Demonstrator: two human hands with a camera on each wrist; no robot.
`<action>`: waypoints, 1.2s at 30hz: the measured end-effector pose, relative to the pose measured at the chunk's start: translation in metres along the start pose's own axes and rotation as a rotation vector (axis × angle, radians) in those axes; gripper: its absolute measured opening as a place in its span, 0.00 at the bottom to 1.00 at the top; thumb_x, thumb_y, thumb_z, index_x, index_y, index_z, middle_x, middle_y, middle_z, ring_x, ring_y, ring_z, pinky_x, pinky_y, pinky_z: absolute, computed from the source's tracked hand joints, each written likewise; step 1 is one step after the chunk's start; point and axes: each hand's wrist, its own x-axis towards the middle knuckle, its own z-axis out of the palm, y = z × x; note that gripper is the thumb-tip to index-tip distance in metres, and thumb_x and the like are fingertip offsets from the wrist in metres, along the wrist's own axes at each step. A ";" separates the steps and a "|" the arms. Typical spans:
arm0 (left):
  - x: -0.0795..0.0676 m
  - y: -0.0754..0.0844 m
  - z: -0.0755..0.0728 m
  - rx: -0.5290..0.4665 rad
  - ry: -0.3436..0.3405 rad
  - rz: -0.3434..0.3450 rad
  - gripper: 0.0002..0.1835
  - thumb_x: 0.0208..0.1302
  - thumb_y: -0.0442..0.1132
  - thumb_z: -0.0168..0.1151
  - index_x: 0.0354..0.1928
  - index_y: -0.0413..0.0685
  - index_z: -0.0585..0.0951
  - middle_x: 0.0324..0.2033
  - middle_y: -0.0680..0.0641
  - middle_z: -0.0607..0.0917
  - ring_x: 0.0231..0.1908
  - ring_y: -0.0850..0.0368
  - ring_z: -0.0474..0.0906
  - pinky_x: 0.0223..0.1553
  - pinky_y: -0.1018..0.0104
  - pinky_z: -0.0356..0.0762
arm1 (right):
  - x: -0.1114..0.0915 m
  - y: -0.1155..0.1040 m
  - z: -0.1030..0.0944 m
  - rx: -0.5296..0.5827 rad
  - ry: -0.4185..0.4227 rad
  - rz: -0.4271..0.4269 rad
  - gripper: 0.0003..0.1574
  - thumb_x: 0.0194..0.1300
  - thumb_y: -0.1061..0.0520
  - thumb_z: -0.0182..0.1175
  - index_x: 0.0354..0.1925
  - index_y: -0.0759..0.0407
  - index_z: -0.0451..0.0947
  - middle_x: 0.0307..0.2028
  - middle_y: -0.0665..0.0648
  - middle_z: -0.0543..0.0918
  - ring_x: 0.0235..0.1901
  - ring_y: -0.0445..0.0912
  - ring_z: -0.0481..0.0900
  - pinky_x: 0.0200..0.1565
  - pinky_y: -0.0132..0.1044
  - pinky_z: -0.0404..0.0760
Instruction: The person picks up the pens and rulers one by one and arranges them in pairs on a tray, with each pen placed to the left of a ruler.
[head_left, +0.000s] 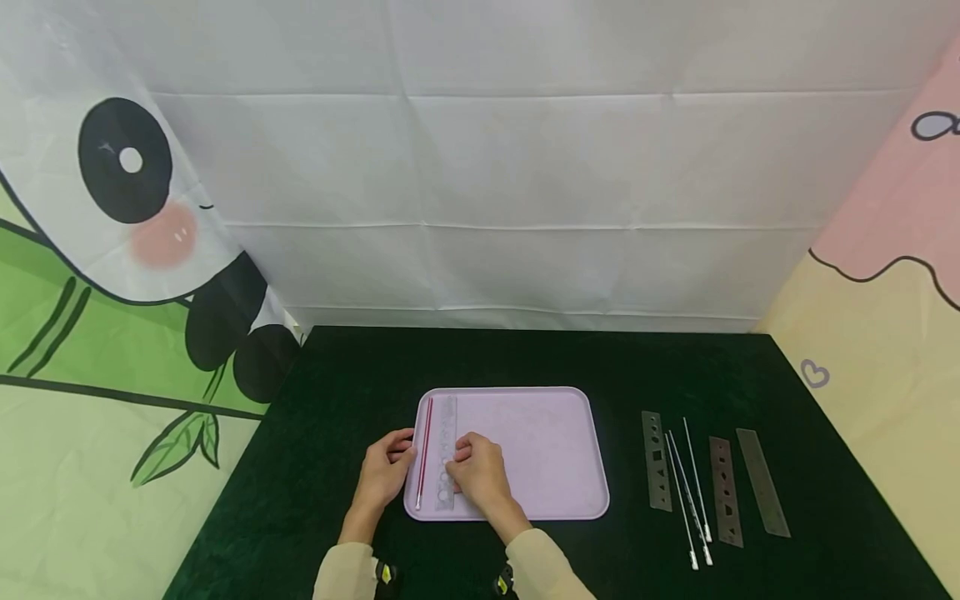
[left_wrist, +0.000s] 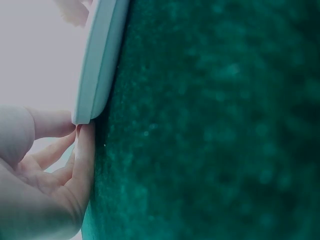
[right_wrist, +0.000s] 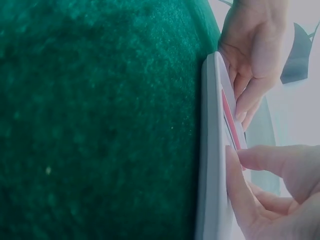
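On the left side of a light purple tray (head_left: 532, 450) lie a thin red stick (head_left: 425, 450) and a clear template ruler (head_left: 448, 417) with cut-out shapes, side by side and lengthwise. My left hand (head_left: 382, 473) grips the tray's left rim; in the left wrist view its thumb (left_wrist: 52, 123) is above the rim and its fingers are below. My right hand (head_left: 482, 473) is over the tray, thumb and fingertips pinching the clear ruler at its right edge. The right wrist view shows the right thumb (right_wrist: 260, 157) close beside the red stick (right_wrist: 230, 117).
Right of the tray, on the dark green cloth (head_left: 525, 354), lie a metal template ruler (head_left: 657, 462), several thin metal rods (head_left: 697, 479), a brownish template ruler (head_left: 725, 492) and a plain metal strip (head_left: 762, 483). A white cloth wall (head_left: 525, 167) stands behind the table.
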 end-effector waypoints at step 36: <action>0.000 0.000 0.000 0.004 0.015 0.009 0.19 0.75 0.32 0.58 0.64 0.41 0.78 0.51 0.39 0.82 0.47 0.47 0.79 0.52 0.50 0.79 | -0.003 -0.001 0.005 -0.107 0.016 -0.014 0.16 0.63 0.68 0.70 0.47 0.71 0.78 0.32 0.56 0.78 0.19 0.38 0.75 0.22 0.28 0.77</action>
